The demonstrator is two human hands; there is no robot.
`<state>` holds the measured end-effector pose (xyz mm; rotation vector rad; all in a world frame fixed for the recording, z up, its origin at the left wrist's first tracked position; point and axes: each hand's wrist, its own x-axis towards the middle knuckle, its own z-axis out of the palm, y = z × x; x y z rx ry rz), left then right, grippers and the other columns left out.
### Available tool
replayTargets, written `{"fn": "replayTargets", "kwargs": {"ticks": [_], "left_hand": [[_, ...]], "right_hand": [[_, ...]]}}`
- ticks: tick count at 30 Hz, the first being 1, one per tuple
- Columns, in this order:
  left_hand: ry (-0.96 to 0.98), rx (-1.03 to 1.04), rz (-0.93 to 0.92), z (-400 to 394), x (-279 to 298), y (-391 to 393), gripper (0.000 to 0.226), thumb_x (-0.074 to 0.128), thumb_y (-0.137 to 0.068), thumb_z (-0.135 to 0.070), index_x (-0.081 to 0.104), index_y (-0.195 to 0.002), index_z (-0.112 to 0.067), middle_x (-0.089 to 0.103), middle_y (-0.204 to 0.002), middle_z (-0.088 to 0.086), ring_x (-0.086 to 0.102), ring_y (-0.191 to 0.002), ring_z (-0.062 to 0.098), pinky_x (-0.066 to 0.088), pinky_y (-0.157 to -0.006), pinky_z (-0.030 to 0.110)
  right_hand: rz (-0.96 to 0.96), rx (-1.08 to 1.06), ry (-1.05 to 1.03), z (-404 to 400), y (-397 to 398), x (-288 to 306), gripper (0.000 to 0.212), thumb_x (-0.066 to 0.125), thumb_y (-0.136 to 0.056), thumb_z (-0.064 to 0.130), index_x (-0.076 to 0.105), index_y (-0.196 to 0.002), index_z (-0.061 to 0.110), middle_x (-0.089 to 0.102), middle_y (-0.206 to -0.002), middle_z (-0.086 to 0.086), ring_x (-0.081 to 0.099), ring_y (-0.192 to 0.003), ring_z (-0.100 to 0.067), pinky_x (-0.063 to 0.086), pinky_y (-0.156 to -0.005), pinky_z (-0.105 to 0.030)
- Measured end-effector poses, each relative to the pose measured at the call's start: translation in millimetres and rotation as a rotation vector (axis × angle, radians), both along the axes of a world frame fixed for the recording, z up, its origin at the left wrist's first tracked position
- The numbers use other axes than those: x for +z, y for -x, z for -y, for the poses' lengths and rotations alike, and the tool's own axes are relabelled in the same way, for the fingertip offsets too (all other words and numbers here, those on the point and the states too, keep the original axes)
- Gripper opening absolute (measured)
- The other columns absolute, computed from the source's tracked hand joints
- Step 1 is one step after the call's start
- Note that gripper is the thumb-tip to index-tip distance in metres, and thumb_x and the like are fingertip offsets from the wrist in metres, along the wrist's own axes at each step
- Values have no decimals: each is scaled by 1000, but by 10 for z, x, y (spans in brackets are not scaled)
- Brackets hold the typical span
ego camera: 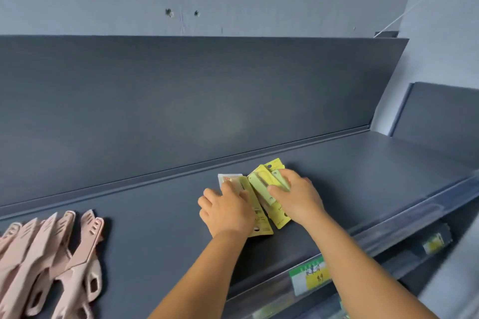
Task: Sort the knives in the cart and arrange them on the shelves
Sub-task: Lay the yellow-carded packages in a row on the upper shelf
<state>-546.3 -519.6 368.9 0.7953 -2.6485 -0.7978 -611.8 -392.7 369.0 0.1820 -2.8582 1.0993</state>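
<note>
While the price label (309,276) on the front rail of the shelf (363,163) is sitting nearest the camera, the arranging step is being carried out just beyond it. Two packs of yellow-carded knives are being laid flat on the shelf, side by side and overlapping. The left pack (259,217) is being pressed down by the left hand (226,211), its fingers lying fairly straight and together on the card. The right pack (267,186) is being held by the right hand (298,198), its fingers curled over the card's far edge. Off to the left, a fanned group of pink knives (51,254) is already lying on the shelf. Squaring and aligning the yellow packs is judged to be called for next. Behind, the dark back panel (181,98) is rising.
</note>
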Motion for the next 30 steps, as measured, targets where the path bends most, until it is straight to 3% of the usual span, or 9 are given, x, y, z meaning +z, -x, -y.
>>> {"fn": "replayTargets", "kwargs": {"ticks": [3,8,16,23,30], "left_hand": [[111,-74,5,10,-20,22,39,29,-99,-40,37,-133,-22,30,-138,6,22,-129,27,20,-105,38],[163,-122,37,65,-25,15,43,23,-100,-39,39,-135,-20,44,-134,3,33,-127,24,24,-103,37],[198,-284,-118,48,80,-145,49,25,-100,-40,30,-144,-18,37,-145,0,26,-136,21,22,-107,37],[338,-651,-233,-219,88,-625,54,31,-99,-43,25,-147,-19,36,-147,-1,25,-139,20,21,-112,35],[396,-1046,-239,-562,-195,-1254,53,35,-99,-40,26,-147,-21,35,-147,-2,23,-139,17,18,-112,27]], "right_hand": [[-3,14,-228,7,64,-63,53,42,-90,54,41,-139,34,42,-135,-6,36,-121,-30,37,-97,-38],[4,32,-380,28,72,-91,53,29,-93,59,34,-142,38,36,-144,1,33,-126,-28,33,-99,-40],[-138,-64,-314,-70,-355,117,53,28,-96,53,25,-146,37,30,-150,5,28,-132,-25,28,-104,-42],[-202,-223,-275,-367,-1227,118,52,31,-96,52,26,-145,37,30,-148,11,24,-135,-18,21,-107,-39],[-96,-462,-269,-689,-2340,-317,52,36,-96,49,29,-145,34,35,-147,9,29,-135,-17,20,-108,-33]]}}
